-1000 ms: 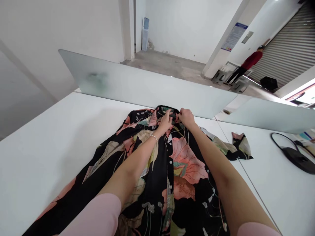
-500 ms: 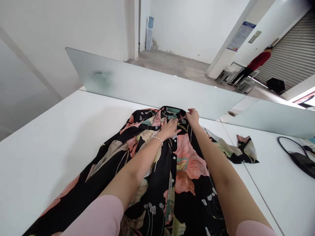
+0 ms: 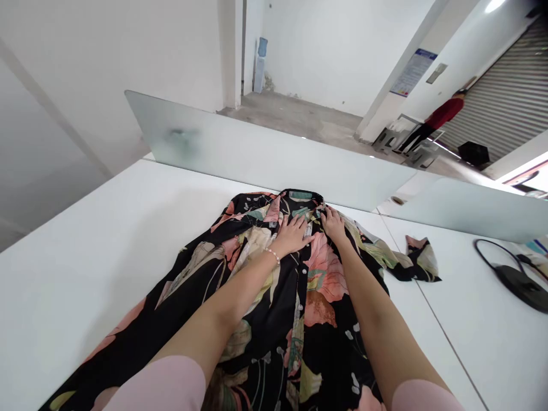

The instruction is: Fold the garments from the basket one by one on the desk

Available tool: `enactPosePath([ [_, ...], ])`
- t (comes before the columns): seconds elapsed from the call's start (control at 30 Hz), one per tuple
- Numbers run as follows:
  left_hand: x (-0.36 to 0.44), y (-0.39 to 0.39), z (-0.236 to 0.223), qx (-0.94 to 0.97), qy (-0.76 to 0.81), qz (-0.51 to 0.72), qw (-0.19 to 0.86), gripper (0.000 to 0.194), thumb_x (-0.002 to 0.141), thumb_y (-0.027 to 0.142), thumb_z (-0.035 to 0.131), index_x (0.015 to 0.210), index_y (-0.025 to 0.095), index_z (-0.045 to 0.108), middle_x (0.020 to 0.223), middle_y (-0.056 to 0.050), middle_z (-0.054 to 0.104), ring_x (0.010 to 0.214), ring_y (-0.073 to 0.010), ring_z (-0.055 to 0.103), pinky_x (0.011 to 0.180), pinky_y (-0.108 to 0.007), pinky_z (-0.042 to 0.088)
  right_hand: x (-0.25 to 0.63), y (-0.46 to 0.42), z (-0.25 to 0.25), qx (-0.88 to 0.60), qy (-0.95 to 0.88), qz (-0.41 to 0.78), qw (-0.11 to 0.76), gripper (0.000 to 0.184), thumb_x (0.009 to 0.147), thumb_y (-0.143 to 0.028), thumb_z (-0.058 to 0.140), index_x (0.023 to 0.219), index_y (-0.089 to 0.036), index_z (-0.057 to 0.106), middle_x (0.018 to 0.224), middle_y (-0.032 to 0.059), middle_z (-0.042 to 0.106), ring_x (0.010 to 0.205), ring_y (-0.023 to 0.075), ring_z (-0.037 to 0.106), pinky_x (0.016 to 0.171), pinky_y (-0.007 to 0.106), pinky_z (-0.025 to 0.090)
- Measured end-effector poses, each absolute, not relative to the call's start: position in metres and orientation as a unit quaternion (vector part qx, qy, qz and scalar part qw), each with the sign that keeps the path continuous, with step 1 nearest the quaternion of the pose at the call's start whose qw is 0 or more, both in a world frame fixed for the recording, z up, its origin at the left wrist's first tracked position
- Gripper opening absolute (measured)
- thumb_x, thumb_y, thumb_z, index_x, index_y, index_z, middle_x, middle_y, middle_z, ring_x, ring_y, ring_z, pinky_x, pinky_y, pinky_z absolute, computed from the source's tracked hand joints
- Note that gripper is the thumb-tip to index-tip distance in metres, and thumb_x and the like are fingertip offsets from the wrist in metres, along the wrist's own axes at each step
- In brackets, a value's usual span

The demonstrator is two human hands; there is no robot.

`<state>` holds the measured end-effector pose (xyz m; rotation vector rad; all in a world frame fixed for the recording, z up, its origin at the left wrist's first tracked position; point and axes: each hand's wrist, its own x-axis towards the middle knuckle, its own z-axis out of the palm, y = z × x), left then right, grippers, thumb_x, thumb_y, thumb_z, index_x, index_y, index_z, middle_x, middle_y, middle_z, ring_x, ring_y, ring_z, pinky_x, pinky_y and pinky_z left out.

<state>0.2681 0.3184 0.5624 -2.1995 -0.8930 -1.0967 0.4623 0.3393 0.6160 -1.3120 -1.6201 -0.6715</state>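
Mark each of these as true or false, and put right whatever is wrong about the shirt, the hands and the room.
1. The left hand lies on the shirt with its fingers spread. True.
2. Both wrists are bare. False: a bracelet circles the left wrist.
3. The right hand touches the shirt near its collar. True.
4. The shirt is plain black. False: large flowers and leaves in pink, green and beige are printed on the black.
5. A frosted panel stands along the far side of the table. True.
6. No other person is in view. False: a person in a red top is in the background on the right.
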Motion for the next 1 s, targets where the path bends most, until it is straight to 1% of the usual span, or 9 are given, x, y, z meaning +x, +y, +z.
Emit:
enactPosePath([
  [0.17, 0.264, 0.317, 0.559, -0.819, -0.328, -0.393, 0.26, 0.058, 0.099, 0.052, 0.044, 0.146, 0.018, 0.048, 0.159, -0.015, 0.039, 0.151, -0.0326, 0.03, 0.122, -0.067, 0.014, 0.463, 0.327, 0.624, -0.532, -0.66, -0.277, 0.452, 0.039, 0.097, -0.039, 0.049, 0.131, -0.022, 0.06, 0.142, 0.0193, 0.053, 0.137, 0.0362, 0.041, 0.109, 0.06, 0.038],
  [0.33, 0.262, 0.319, 0.579, -0.813, -0.368, -0.389, 0.227, 0.057, 0.099, 0.049, 0.045, 0.148, 0.019, 0.047, 0.162, -0.012, 0.035, 0.153, -0.032, 0.024, 0.122, -0.068, 0.011, 0.445, 0.302, 0.614, -0.538, -0.656, -0.29, 0.443, 0.051, 0.1, -0.034, 0.04, 0.147, -0.016, 0.046, 0.155, 0.0236, 0.037, 0.145, 0.0375, 0.033, 0.111, 0.07, 0.027],
  [0.4, 0.261, 0.321, 0.587, -0.811, -0.376, -0.392, 0.217, 0.056, 0.1, 0.046, 0.045, 0.148, 0.018, 0.046, 0.162, -0.013, 0.034, 0.153, -0.0323, 0.024, 0.121, -0.069, 0.011, 0.433, 0.287, 0.596, -0.534, -0.665, -0.297, 0.429, 0.054, 0.1, -0.035, 0.041, 0.151, -0.018, 0.043, 0.161, 0.0215, 0.029, 0.148, 0.037, 0.03, 0.112, 0.07, 0.027],
  [0.53, 0.257, 0.324, 0.592, -0.816, -0.371, -0.391, 0.209, 0.054, 0.099, 0.043, 0.047, 0.146, 0.016, 0.048, 0.161, -0.015, 0.035, 0.153, -0.0342, 0.023, 0.12, -0.07, 0.011, 0.413, 0.253, 0.534, -0.508, -0.718, -0.309, 0.361, 0.056, 0.1, -0.04, 0.043, 0.153, -0.024, 0.043, 0.164, 0.0159, 0.024, 0.151, 0.0328, 0.028, 0.114, 0.062, 0.032],
  [0.63, 0.251, 0.319, 0.591, -0.825, -0.359, -0.376, 0.222, 0.053, 0.098, 0.04, 0.049, 0.144, 0.015, 0.049, 0.161, -0.018, 0.035, 0.152, -0.0356, 0.025, 0.121, -0.068, 0.011, 0.407, 0.232, 0.494, -0.488, -0.751, -0.328, 0.3, 0.054, 0.102, -0.037, 0.039, 0.155, -0.023, 0.041, 0.164, 0.0155, 0.026, 0.152, 0.0307, 0.025, 0.118, 0.062, 0.024],
  [0.7, 0.244, 0.31, 0.593, -0.847, -0.346, -0.332, 0.23, 0.049, 0.095, 0.037, 0.052, 0.138, 0.013, 0.054, 0.155, -0.02, 0.042, 0.148, -0.0356, 0.033, 0.12, -0.063, 0.022, 0.409, 0.223, 0.482, -0.493, -0.754, -0.335, 0.276, 0.053, 0.104, -0.034, 0.035, 0.155, -0.022, 0.041, 0.163, 0.0148, 0.029, 0.152, 0.0298, 0.026, 0.119, 0.064, 0.02],
  [0.8, 0.226, 0.293, 0.605, -0.881, -0.328, -0.258, 0.224, 0.035, 0.089, 0.031, 0.06, 0.118, 0.012, 0.066, 0.131, -0.018, 0.063, 0.125, -0.0304, 0.057, 0.109, -0.043, 0.045, 0.412, 0.214, 0.484, -0.513, -0.744, -0.342, 0.257, 0.053, 0.104, -0.032, 0.035, 0.155, -0.018, 0.04, 0.163, 0.0154, 0.028, 0.15, 0.0317, 0.029, 0.117, 0.066, 0.022],
  [0.9, 0.2, 0.276, 0.619, -0.88, -0.318, -0.262, 0.237, 0.028, 0.092, 0.027, 0.053, 0.111, 0.012, 0.068, 0.114, -0.015, 0.069, 0.109, -0.0252, 0.064, 0.101, -0.034, 0.047, 0.403, 0.2, 0.492, -0.535, -0.732, -0.338, 0.253, 0.051, 0.103, -0.031, 0.043, 0.151, -0.014, 0.045, 0.16, 0.0194, 0.032, 0.148, 0.0361, 0.031, 0.114, 0.069, 0.025],
  [1.0, 0.169, 0.265, 0.626, -0.849, -0.329, -0.301, 0.285, 0.033, 0.096, 0.018, 0.042, 0.116, 0.01, 0.066, 0.122, -0.019, 0.065, 0.115, -0.0261, 0.06, 0.104, -0.035, 0.044, 0.373, 0.176, 0.487, -0.476, -0.768, -0.325, 0.28, 0.047, 0.098, -0.027, 0.052, 0.143, -0.012, 0.055, 0.151, 0.0233, 0.043, 0.14, 0.0362, 0.042, 0.113, 0.062, 0.035],
])
